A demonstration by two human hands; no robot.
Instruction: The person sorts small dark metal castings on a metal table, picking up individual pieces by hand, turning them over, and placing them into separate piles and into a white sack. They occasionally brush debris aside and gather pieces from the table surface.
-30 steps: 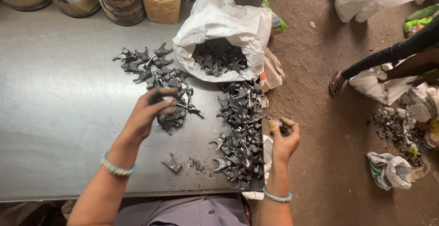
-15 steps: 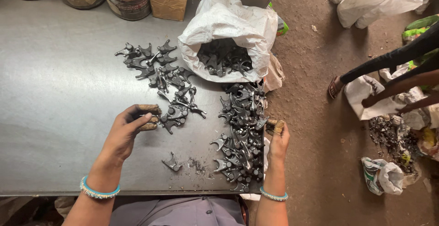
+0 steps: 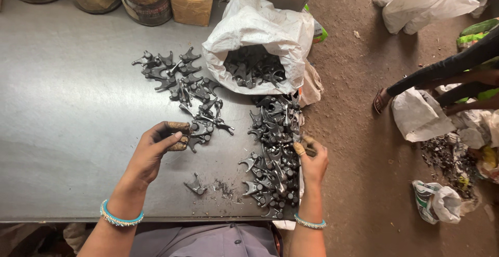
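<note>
Left hand [image 3: 156, 150], fingers curled, grasps one dark forked metal casting [image 3: 200, 131] at the near end of the left pile [image 3: 182, 88] on the dull grey steel desk [image 3: 62, 111]. Right hand [image 3: 312, 163], clenched on a small piece, rests against the right pile [image 3: 273, 153]. A crumpled white sack [image 3: 260, 33] holds more castings.

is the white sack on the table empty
No, the white sack lies open on the metal table with dark forked metal parts inside its mouth.

free: table [image 3: 62, 132] left | blocked: parts piles [image 3: 273, 153], sack [image 3: 260, 33]
</note>
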